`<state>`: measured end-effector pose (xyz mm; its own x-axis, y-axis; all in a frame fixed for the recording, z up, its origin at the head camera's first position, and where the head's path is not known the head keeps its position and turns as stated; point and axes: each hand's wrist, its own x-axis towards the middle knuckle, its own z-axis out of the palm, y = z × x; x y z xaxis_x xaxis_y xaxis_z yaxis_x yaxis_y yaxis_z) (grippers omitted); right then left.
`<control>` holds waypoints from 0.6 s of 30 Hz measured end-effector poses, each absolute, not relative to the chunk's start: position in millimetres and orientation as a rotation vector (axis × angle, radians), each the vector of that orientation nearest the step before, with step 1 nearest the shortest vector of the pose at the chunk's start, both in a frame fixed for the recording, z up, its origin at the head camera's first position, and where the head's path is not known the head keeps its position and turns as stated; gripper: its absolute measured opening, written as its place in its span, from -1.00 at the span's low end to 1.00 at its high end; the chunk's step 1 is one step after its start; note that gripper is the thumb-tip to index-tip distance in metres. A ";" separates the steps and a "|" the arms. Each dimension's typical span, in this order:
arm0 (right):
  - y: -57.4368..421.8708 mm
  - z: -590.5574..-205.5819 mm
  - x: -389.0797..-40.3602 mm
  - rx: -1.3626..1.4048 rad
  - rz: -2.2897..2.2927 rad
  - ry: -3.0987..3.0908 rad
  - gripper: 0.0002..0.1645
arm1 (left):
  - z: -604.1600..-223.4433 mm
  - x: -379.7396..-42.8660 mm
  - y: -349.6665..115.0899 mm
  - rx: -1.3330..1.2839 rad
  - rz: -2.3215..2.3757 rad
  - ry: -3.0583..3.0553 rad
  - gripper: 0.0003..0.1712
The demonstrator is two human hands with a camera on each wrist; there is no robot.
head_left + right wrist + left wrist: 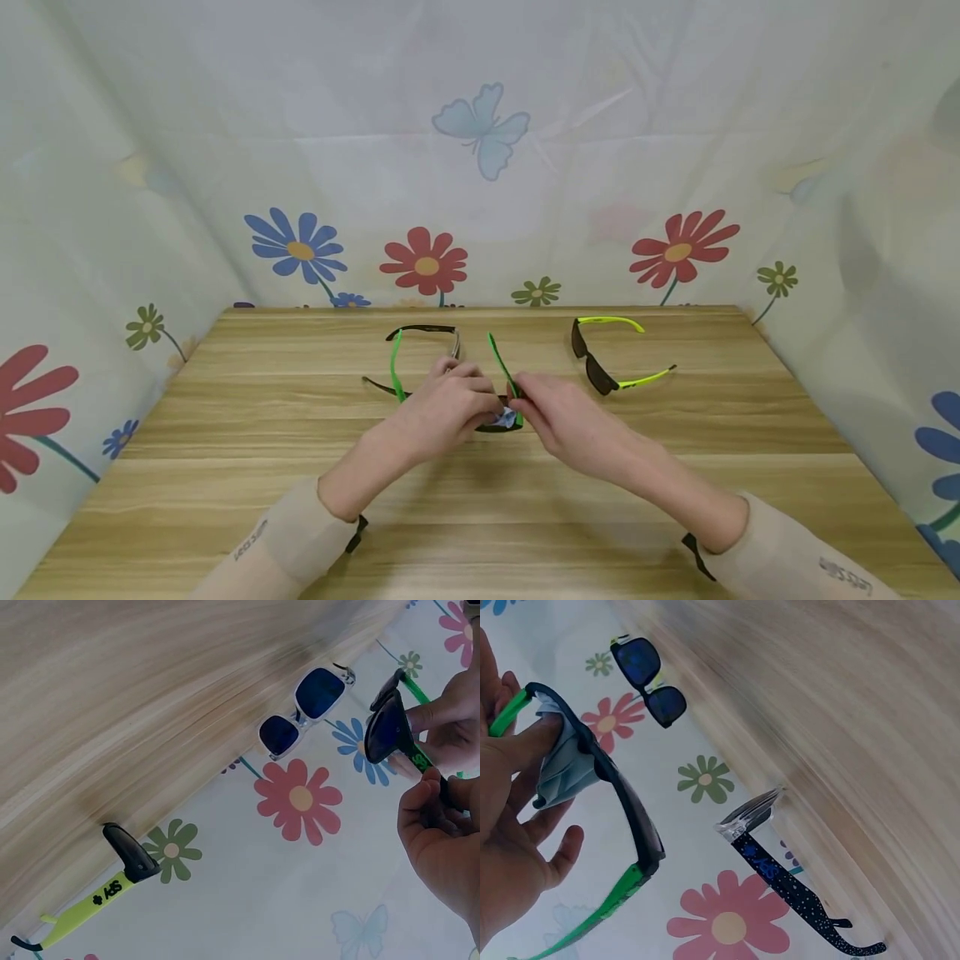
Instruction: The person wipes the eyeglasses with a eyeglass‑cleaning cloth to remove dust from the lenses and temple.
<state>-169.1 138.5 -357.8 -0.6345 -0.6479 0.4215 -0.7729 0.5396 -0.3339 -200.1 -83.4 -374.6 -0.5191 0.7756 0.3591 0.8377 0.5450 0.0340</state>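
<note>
A pair of black-fronted sunglasses with green arms (632, 817) is held up over the table between both hands. My left hand (448, 408) pinches a light blue cloth (566, 761) against one lens, thumb on the inner side and fingers round the outer. With thumb and fingers, my right hand (573, 423) grips the green arm near its hinge, at the same end of the frame as the cloth. The other green arm (395, 367) stands unfolded beyond my left hand. In the right wrist view the dark lenses (388, 731) face outward.
Clear-framed sunglasses with dark speckled arms (784, 889) lie on the wooden table (300, 500) just beyond my left hand, partly hidden by it. Black sunglasses with yellow arms (600, 375) lie farther right, arms unfolded. A flower-printed curtain (570, 208) encloses the table's back and sides.
</note>
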 end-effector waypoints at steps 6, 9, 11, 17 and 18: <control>142.5 -357.6 -172.5 1.170 0.738 -2.548 -0.86 | -375.1 -199.8 -86.8 -1.333 -0.290 -2.467 -0.92; 144.8 -357.7 -173.8 1.165 0.729 -2.557 -0.87 | -372.8 -200.1 -89.2 -1.313 -0.332 -2.422 -0.93; 147.2 -358.1 -174.8 1.155 0.726 -2.560 -0.88 | -370.1 -200.3 -91.5 -1.285 -0.347 -2.399 -0.94; 155.6 -357.2 -176.5 1.116 0.704 -2.555 -0.88 | -361.3 -194.6 -96.1 -1.201 -0.200 -2.450 -0.98; 156.5 -356.5 -176.6 1.112 0.700 -2.551 -0.88 | -360.0 -193.2 -96.0 -1.188 -0.141 -2.466 -0.97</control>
